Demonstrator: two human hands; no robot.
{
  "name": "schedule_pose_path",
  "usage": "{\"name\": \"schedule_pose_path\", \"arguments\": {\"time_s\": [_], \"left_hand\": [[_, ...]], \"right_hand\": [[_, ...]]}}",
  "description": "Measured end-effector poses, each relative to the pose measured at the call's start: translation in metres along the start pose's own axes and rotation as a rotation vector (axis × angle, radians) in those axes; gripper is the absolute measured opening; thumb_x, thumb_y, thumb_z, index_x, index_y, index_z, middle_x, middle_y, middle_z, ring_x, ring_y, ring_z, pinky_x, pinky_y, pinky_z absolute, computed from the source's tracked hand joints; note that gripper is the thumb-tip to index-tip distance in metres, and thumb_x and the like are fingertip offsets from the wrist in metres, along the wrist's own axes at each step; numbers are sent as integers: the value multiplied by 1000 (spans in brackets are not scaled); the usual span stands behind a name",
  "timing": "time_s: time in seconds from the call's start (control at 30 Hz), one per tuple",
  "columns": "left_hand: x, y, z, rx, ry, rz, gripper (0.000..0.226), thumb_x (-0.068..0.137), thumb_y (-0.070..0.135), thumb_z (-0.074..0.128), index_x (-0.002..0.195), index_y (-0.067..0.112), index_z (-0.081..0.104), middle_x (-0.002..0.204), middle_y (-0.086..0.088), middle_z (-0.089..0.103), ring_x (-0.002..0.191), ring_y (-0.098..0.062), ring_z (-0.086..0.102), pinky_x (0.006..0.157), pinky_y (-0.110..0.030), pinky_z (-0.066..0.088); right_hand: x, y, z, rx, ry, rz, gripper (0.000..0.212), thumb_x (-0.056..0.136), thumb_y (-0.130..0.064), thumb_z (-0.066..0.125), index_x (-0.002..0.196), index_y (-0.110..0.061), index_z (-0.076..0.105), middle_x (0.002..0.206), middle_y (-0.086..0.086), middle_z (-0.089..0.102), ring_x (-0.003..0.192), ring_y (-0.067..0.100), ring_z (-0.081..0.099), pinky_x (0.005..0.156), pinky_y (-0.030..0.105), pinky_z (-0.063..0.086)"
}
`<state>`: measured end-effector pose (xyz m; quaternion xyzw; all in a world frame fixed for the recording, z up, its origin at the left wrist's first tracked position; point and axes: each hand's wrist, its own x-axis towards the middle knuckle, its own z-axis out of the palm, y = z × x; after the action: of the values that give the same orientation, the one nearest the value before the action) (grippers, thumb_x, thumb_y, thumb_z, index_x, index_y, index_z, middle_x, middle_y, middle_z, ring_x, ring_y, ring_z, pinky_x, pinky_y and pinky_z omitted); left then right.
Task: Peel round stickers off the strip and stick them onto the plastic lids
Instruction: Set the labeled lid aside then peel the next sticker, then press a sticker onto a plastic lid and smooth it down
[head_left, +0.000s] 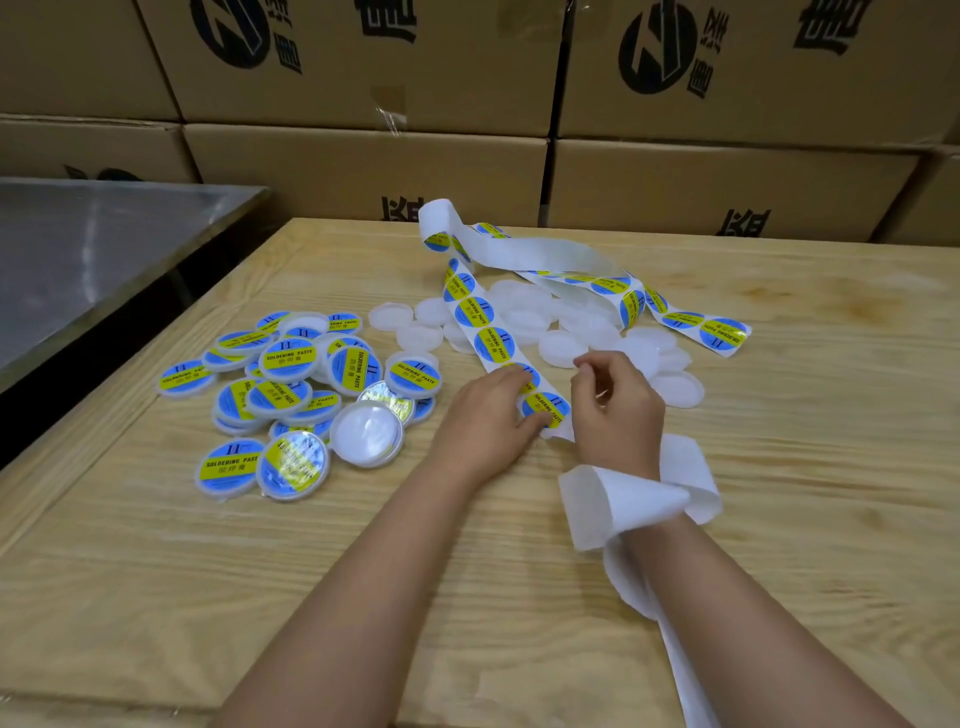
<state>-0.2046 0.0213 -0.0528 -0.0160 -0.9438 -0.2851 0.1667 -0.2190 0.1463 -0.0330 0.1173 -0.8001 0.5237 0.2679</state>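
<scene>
Strip pressed by left hand (cartons closed).

Both bare forearms are stretched from the near edge of the tabletop toward its middle, drawing closer together. The left hand is laid palm down, its fingers kept nearly straight and pressed on the sticker strip. The right hand is held just beside it, knuckles up, fingers curled, thumb and forefinger brought together at the tips. Whether anything is pinched cannot be told.
</scene>
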Motion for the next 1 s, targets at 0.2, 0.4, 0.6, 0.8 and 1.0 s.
{"name": "schedule_pose_path", "arguments": {"time_s": [0.2,0.4,0.6,0.8,1.0], "left_hand": [[3,-1,-2,-2,-68,-9,41,83,28,67,119,10,62,129,-4,58,120,-24,51,99,-36,39],[4,-2,-2,-72,-73,-78,40,79,22,71,118,16,63,131,5,57,119,-16,51,100,-25,37],[3,0,-2,-104,-72,-91,41,79,17,68,119,17,61,125,2,60,115,-17,53,95,-26,40],[2,0,-3,-131,-40,-124,41,80,15,63,120,20,60,124,2,61,115,-17,53,92,-24,39],[-3,3,-7,-216,-21,-136,33,77,12,62,105,28,59,109,6,67,102,-16,60,85,-32,48]], "right_hand": [[2,-1,-4,99,100,-130,16,86,-10,51,90,-6,66,78,4,67,76,22,58,65,42,50],[3,7,-3,-38,-52,71,13,88,-9,53,91,-9,66,78,6,67,77,28,61,71,35,45],[2,11,2,-233,-250,126,21,87,-10,52,97,-15,69,84,10,71,87,32,62,75,40,49],[1,12,1,-191,-249,40,25,82,1,55,100,-8,69,95,9,68,88,30,61,81,41,48],[2,13,1,-111,-255,53,18,82,1,58,94,-5,71,93,7,67,88,28,60,83,39,47]]}}
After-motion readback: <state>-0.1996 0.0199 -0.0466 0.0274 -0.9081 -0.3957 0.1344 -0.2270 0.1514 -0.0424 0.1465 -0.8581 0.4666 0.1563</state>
